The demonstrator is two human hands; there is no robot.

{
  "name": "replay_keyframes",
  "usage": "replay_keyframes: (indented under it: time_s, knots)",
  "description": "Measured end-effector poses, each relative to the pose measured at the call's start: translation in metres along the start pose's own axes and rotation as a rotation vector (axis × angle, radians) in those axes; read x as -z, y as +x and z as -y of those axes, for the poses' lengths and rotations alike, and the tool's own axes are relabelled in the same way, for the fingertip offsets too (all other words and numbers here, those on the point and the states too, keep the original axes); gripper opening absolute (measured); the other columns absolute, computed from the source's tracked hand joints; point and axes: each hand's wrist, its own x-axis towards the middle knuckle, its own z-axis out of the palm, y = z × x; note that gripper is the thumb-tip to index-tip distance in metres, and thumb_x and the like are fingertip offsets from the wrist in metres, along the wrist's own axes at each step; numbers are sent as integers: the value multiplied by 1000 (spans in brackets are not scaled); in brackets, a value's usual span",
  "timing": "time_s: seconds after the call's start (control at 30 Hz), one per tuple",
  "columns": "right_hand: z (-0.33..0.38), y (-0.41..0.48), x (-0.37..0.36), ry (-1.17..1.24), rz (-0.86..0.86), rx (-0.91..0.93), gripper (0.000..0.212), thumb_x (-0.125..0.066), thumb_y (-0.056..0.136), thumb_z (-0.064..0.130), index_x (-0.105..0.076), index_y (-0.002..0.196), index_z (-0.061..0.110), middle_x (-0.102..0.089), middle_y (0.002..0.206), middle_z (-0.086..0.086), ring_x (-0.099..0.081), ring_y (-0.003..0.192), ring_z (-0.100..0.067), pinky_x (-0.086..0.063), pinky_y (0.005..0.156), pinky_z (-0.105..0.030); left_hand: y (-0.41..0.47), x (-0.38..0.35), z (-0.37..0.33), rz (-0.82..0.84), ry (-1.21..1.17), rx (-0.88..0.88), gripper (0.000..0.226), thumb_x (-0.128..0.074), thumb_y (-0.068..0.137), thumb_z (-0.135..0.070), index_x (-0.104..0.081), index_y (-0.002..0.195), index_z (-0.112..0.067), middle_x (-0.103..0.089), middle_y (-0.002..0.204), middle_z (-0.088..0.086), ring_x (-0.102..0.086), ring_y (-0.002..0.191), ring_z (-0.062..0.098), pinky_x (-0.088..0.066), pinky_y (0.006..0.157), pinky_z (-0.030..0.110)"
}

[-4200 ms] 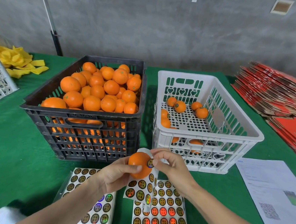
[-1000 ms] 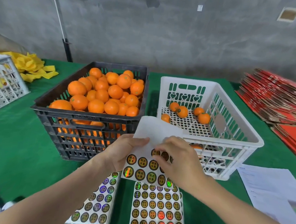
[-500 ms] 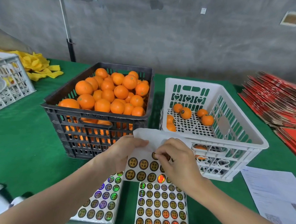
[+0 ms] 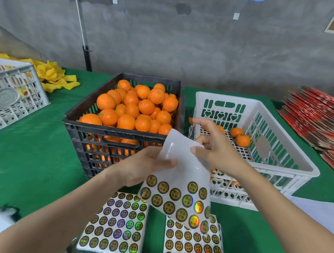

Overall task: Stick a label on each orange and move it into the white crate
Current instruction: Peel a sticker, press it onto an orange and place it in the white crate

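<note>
the label sheet (image 4: 179,176) is held up off the table (image 4: 29,150) near its front edge, in front of the gap between the black crate (image 4: 105,132) and the white crate (image 4: 286,147). its long axis runs nearly upright, leaning a little to the right at the bottom. the upper half is bare white backing that curls back toward the crates. the lower half shows its round gold labels to the camera and hangs over the right stack of label sheets (image 4: 192,242).

the left hand (image 4: 142,167) grips the sheet's left edge, thumb across the front, the other fingers hidden behind the paper. the right hand (image 4: 216,149) is at the sheet's upper right corner with its thumb against the edge. its fingers are loosely spread, and whether they pinch the paper cannot be told. a small dark blurred speck (image 4: 190,120) sits at the raised forefinger's tip, too blurred to name.

the right hand covers part of the white crate's floor. only a few oranges (image 4: 242,140) show there, toward the right wall, and more glimpse through the front slots. the black crate is heaped with oranges (image 4: 127,109); its front right corner is hidden by the sheet.

a left stack of label sheets (image 4: 117,225) lies at the front edge, cut off by the frame. a grey crate (image 4: 16,90) and yellow scraps (image 4: 52,77) sit at the left edge, red cartons (image 4: 314,120) and a white paper (image 4: 320,209) at the right, all partly cut off.
</note>
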Motion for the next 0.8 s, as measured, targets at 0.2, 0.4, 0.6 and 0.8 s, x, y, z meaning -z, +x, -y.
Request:
replay_keyframes:
  time_s: [0.2,0.4,0.6,0.8]
  knots:
    - [5,12,-1,17,46,23,65,-64,87,3,-33,134,34,-67,75,-5,-65,75,-32,-54,68,-39,19,120,-44,-784,1096,-79,20,-63,90,-23,-65,105,-10,-65,108,10,-60,105,33,-48,83,34]
    - [2,18,-5,46,62,9,66,-65,85,0,-34,133,33,-68,80,-12,-68,76,-19,-55,67,-24,34,210,-42,-415,1472,519,38,-65,83,-16,-62,119,-7,-63,121,14,-58,105,30,-46,86,29]
    - [-4,16,-8,82,118,12,65,-64,85,-1,-35,132,34,-67,84,-17,-67,72,-15,-51,62,-18,40,222,-34,-508,1546,465,37,-68,78,-26,-66,113,-12,-66,113,11,-61,100,31,-51,85,35]
    - [-25,8,-16,46,222,17,66,-63,86,0,-31,138,27,-64,80,-18,-58,57,-3,-41,52,-12,34,191,-40,-817,1127,98,65,-83,63,-29,-54,120,-19,-57,107,9,-52,93,28,-43,70,32]
